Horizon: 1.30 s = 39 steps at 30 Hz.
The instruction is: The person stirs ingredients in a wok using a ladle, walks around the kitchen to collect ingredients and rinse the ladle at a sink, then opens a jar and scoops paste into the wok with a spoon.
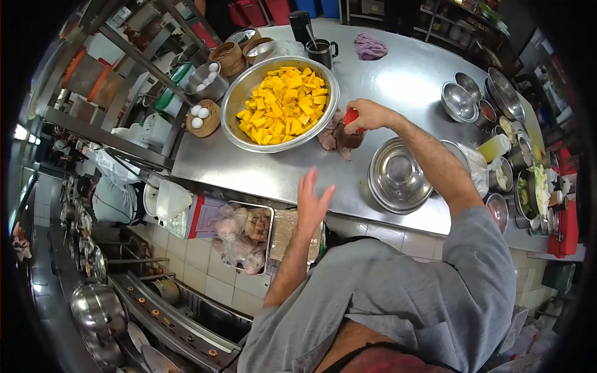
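Note:
My right hand point(368, 116) is closed around a red-topped object point(351, 118) with a brownish lower part; its exact kind is unclear. Just below and beside it lies a crumpled pinkish-brown piece point(330, 138), cloth or meat, I cannot tell which. To the left stands a large perforated metal colander point(231, 99) heaped with yellow-orange chunks point(287, 102), which look like cut pumpkin. Over the table's front edge my left hand point(312, 204) hovers with its fingers apart and nothing in it. Nested steel bowls point(398, 175) sit beneath my right forearm.
The steel table point(261, 168) also carries a mug point(321, 53), a purple cloth point(370, 46), eggs in a basket point(199, 118) and a pot point(214, 86). Bowls point(460, 101) and ingredient containers point(525, 193) crowd the right end. Below the front edge is a tray of bagged food point(239, 233).

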Tool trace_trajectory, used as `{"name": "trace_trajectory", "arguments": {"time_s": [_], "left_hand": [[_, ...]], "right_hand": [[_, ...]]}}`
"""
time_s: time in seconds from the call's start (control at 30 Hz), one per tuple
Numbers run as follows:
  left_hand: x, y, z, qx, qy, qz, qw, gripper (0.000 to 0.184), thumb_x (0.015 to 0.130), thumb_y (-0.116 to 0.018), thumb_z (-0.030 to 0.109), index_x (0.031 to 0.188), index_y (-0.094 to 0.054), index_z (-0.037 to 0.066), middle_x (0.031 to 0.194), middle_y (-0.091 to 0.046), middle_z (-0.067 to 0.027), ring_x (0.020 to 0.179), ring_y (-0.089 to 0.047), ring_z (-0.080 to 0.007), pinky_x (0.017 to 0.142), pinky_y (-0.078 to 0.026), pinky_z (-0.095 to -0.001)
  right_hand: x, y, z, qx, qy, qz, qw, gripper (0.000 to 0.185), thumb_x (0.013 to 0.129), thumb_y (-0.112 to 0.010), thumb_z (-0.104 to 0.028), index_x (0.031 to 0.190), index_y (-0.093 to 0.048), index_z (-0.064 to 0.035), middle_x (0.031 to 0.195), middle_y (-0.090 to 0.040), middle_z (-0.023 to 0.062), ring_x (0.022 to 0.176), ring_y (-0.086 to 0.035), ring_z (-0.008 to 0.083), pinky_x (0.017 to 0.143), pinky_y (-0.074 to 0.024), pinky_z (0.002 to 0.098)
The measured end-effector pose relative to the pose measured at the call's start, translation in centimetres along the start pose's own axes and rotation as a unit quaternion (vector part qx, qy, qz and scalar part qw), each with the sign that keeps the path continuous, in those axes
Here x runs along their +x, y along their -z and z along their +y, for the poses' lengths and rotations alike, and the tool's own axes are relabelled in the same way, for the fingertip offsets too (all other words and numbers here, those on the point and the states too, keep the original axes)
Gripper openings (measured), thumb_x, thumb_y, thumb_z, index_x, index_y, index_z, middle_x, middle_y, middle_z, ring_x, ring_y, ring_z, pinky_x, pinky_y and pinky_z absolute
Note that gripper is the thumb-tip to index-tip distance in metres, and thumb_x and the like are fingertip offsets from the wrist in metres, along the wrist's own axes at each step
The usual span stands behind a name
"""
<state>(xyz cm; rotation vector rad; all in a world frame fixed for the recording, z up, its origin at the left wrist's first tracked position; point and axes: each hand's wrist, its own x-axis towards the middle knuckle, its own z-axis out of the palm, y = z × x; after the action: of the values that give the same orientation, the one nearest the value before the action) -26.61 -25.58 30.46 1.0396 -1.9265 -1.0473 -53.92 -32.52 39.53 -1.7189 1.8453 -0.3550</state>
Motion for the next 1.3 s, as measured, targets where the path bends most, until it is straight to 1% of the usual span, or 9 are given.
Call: {"name": "trace_trajectory", "arguments": {"time_s": [0.17, 0.3, 0.37, 0.6, 0.67, 0.83, 0.97, 1.17, 1.3], "left_hand": [[5.4, -0.7, 3.9, 0.014, -0.129, 0.067, 0.989, 0.089, 0.063, -0.082, 0.024, 0.131, -0.030, -0.002, 0.116, -0.049, -0.0177, 0.107, -0.049, -0.0287, 0.093, -0.040, -0.0373], [4.8, -0.4, 4.2, -0.037, -0.024, 0.008, 0.999, 0.083, 0.057, -0.083, 0.023, 0.123, -0.038, 0.000, 0.111, -0.056, -0.0169, 0.102, -0.056, -0.0243, 0.087, -0.046, -0.0346], [4.5, 0.3, 4.7, -0.030, -0.048, 0.017, 0.998, 0.079, 0.055, -0.082, 0.022, 0.119, -0.042, 0.001, 0.105, -0.059, -0.0152, 0.096, -0.059, -0.0226, 0.083, -0.048, -0.0343], [5.8, -0.2, 5.9, -0.139, -0.072, -0.094, 0.983, 0.077, 0.053, -0.081, 0.020, 0.118, -0.044, 0.001, 0.102, -0.060, -0.0146, 0.094, -0.060, -0.0233, 0.081, -0.048, -0.0335], [5.4, -1.5, 6.8, -0.071, -0.009, 0.038, 0.997, 0.077, 0.054, -0.081, 0.020, 0.118, -0.044, 0.000, 0.104, -0.059, -0.0144, 0.095, -0.059, -0.0223, 0.081, -0.048, -0.0325], [5.4, -0.4, 8.2, -0.059, -0.072, 0.084, 0.992, 0.075, 0.053, -0.081, 0.018, 0.116, -0.045, 0.000, 0.103, -0.058, -0.0146, 0.094, -0.059, -0.0215, 0.080, -0.048, -0.0321], [5.3, 1.7, 7.8, -0.208, -0.069, -0.121, 0.968, 0.073, 0.049, -0.080, 0.017, 0.113, -0.047, 0.001, 0.099, -0.057, -0.0105, 0.092, -0.057, -0.0175, 0.081, -0.046, -0.0308], [7.4, 3.2, 7.6, -0.268, -0.084, -0.309, 0.909, 0.074, 0.050, -0.081, 0.013, 0.116, -0.049, 0.002, 0.104, -0.056, -0.0065, 0.097, -0.053, -0.0153, 0.086, -0.043, -0.0292], [7.2, 3.3, 7.1, -0.353, -0.070, -0.366, 0.858, 0.074, 0.048, -0.082, 0.012, 0.115, -0.053, 0.003, 0.112, -0.056, -0.0067, 0.102, -0.052, -0.0153, 0.091, -0.041, -0.0296]], "right_hand": [[-5.4, -1.4, -6.8, 0.114, 0.149, 0.037, 0.982, 0.049, 0.066, -0.068, -0.034, 0.097, -0.056, 0.0024, 0.089, -0.059, 0.0167, 0.081, -0.058, 0.0281, 0.072, -0.0470, 0.0355], [-7.6, -2.7, -8.7, 0.005, 0.207, 0.109, 0.972, 0.051, 0.071, -0.066, -0.035, 0.105, -0.053, 0.0004, 0.092, -0.055, 0.0162, 0.084, -0.055, 0.0298, 0.075, -0.0457, 0.0357], [-8.3, -2.0, -8.7, -0.001, 0.180, 0.025, 0.983, 0.054, 0.072, -0.061, -0.041, 0.105, -0.053, 0.0013, 0.095, -0.054, 0.0182, 0.087, -0.055, 0.0337, 0.077, -0.0463, 0.0392], [-8.9, -0.8, -8.3, -0.053, 0.208, 0.041, 0.976, 0.052, 0.076, -0.060, -0.043, 0.104, -0.053, -0.0007, 0.095, -0.054, 0.0165, 0.082, -0.058, 0.0330, 0.070, -0.0478, 0.0416], [-8.5, -2.0, -8.4, -0.119, 0.195, 0.171, 0.958, 0.043, 0.078, -0.059, -0.040, 0.100, -0.056, -0.0032, 0.091, -0.054, 0.0137, 0.075, -0.059, 0.0306, 0.064, -0.0483, 0.0416], [-7.9, -2.9, -8.9, -0.059, 0.282, 0.309, 0.906, 0.029, 0.074, -0.062, -0.027, 0.091, -0.059, -0.0038, 0.079, -0.054, 0.0103, 0.067, -0.058, 0.0275, 0.056, -0.0477, 0.0358], [-8.8, -1.9, -9.6, -0.045, 0.403, 0.303, 0.863, 0.026, 0.065, -0.064, -0.022, 0.084, -0.059, -0.0055, 0.071, -0.050, 0.0056, 0.062, -0.054, 0.0225, 0.048, -0.0450, 0.0322], [-9.6, 1.6, -9.8, -0.050, 0.509, 0.182, 0.839, 0.031, 0.068, -0.066, -0.022, 0.093, -0.061, -0.0046, 0.087, -0.056, 0.0073, 0.074, -0.055, 0.0223, 0.062, -0.0476, 0.0329], [-10.8, 3.3, -9.8, 0.036, 0.483, -0.087, 0.870, 0.036, 0.068, -0.069, -0.008, 0.103, -0.060, -0.0073, 0.117, -0.052, 0.0120, 0.114, -0.045, 0.0317, 0.095, -0.0356, 0.0467]]}}
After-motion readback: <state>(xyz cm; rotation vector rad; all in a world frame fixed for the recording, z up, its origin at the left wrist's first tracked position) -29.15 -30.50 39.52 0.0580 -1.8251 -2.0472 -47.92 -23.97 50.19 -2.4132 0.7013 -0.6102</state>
